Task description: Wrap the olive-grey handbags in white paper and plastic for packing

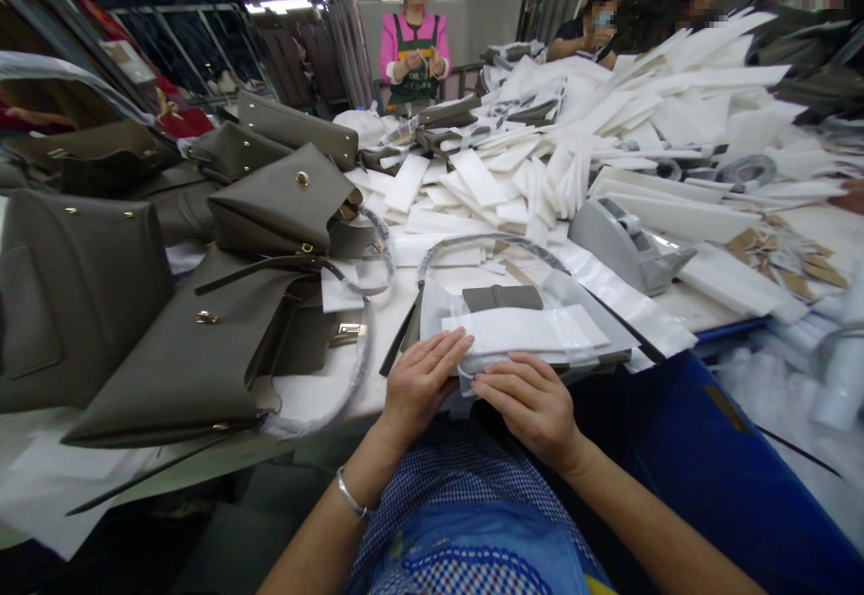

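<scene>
Left hand point(419, 379), right hand point(533, 404) at near edge of white padding point(526, 329), cannot tell whether grasping; uneven pull could skew padding

Wht. worktable point(388, 325), 1 pc., bearing at L several grey-brn. handbags point(276, 199) w/ gold-tone hardware, crowded tog., nearest one lying flat at front edge. Front ctr.: 1 partly film-covered handbag point(503, 298), flat, w/ wrapped loop handle point(496, 238); behind it, lg. heap of wht. packing sheets point(479, 178). R: 1 grey tape dispenser point(625, 248), loose tan tags point(787, 257), addl. sheets, same type.
</scene>
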{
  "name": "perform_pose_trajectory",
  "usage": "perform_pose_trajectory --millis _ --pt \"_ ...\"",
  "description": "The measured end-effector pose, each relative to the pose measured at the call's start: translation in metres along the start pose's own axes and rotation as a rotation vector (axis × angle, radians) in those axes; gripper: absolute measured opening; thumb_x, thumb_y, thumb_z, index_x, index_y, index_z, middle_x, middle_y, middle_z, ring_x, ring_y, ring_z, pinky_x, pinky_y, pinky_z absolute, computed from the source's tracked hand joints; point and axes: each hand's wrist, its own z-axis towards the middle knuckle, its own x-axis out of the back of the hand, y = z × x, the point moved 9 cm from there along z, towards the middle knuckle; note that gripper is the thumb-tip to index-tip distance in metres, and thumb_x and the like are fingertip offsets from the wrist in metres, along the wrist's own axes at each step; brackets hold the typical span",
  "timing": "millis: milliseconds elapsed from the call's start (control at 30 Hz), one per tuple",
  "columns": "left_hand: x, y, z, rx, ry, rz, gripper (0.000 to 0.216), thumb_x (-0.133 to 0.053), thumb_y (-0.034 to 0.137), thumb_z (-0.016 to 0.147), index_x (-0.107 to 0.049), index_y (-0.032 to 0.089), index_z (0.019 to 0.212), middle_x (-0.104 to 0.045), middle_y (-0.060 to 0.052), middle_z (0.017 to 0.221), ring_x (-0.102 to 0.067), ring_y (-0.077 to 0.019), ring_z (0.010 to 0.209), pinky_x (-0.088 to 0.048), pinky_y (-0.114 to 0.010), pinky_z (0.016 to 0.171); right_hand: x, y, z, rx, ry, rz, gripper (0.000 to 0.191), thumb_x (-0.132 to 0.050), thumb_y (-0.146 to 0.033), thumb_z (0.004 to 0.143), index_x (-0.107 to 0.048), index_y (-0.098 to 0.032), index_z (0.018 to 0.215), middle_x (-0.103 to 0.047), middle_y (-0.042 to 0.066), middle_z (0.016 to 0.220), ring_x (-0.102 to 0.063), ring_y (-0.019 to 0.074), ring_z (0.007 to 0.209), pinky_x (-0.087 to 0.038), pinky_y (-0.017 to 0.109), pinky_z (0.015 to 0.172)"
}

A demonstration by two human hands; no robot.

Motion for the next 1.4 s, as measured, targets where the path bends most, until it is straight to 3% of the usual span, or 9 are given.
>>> perform_pose_trajectory --millis 267,500,700,833,1000,1233,1400 --pt "0.0 0.002 -0.002 -0.012 -0.021 0.002 0.05 -0.06 0.024 0.095 -0.049 0.025 0.144 -0.059 -0.006 0.141 -0.055 -0.0246 0.131 -0.048 -0.042 0.107 -0.002 -0.001 -0.014 0.03 0.012 -0.045 0.024 -0.055 -0.014 0.098 -0.072 -0.023 0.113 -0.078 0.001 0.104 -0.069 0.016 0.104 -0.047 0.036 0.1" --pt "0.002 0.005 -0.002 -0.034 -0.006 0.026 0.047 -0.057 0.026 0.098 -0.049 0.027 0.144 -0.058 -0.006 0.143 -0.054 -0.024 0.132 -0.047 -0.042 0.107 -0.021 -0.006 -0.063 0.039 -0.124 -0.11 0.032 -0.048 -0.012 0.1 -0.067 -0.02 0.125 -0.074 0.005 0.118 -0.065 0.0177 0.114 -0.045 0.037 0.105" --pt "0.002 0.003 0.0 -0.021 0.008 0.011 0.05 -0.06 0.028 0.096 -0.048 0.028 0.145 -0.059 -0.006 0.141 -0.055 -0.024 0.131 -0.048 -0.043 0.106 -0.056 -0.004 -0.08 0.034 -0.017 -0.168 0.036 -0.057 -0.011 0.094 -0.068 -0.028 0.124 -0.076 0.002 0.111 -0.063 0.0198 0.113 -0.043 0.039 0.109" --pt "0.001 0.002 -0.001 -0.013 -0.004 0.0 0.05 -0.061 0.029 0.095 -0.049 0.028 0.144 -0.058 -0.006 0.143 -0.054 -0.0236 0.132 -0.048 -0.043 0.107 -0.062 0.0 -0.077 -0.002 0.053 -0.174 0.034 -0.059 -0.012 0.094 -0.07 -0.029 0.121 -0.077 0.001 0.106 -0.064 0.0193 0.106 -0.045 0.038 0.106" --pt "0.001 0.003 -0.001 -0.021 0.004 0.006 0.049 -0.06 0.028 0.096 -0.049 0.027 0.144 -0.059 -0.006 0.142 -0.055 -0.0235 0.132 -0.048 -0.043 0.107 -0.048 -0.003 -0.066 -0.006 0.099 -0.052 0.03 -0.055 -0.009 0.095 -0.072 -0.022 0.116 -0.078 0.003 0.104 -0.065 0.0188 0.104 -0.048 0.038 0.099" --pt "0.001 0.005 0.0 -0.021 -0.004 0.03 0.049 -0.059 0.029 0.097 -0.048 0.027 0.145 -0.059 -0.007 0.142 -0.054 -0.0235 0.132 -0.048 -0.042 0.107 -0.018 -0.019 -0.048 -0.02 0.004 0.163 0.033 -0.054 -0.01 0.095 -0.067 -0.02 0.123 -0.076 0.008 0.112 -0.07 0.0177 0.101 -0.054 0.035 0.089" --pt "0.001 0.005 -0.002 -0.021 -0.009 0.023 0.05 -0.059 0.03 0.097 -0.047 0.027 0.145 -0.058 -0.006 0.143 -0.052 -0.0234 0.134 -0.047 -0.042 0.108 0.023 -0.023 -0.023 -0.021 0.068 0.224 0.038 -0.06 -0.041 0.096 -0.065 -0.018 0.126 -0.076 0.01 0.108 -0.071 0.0215 0.101 -0.055 0.04 0.095"
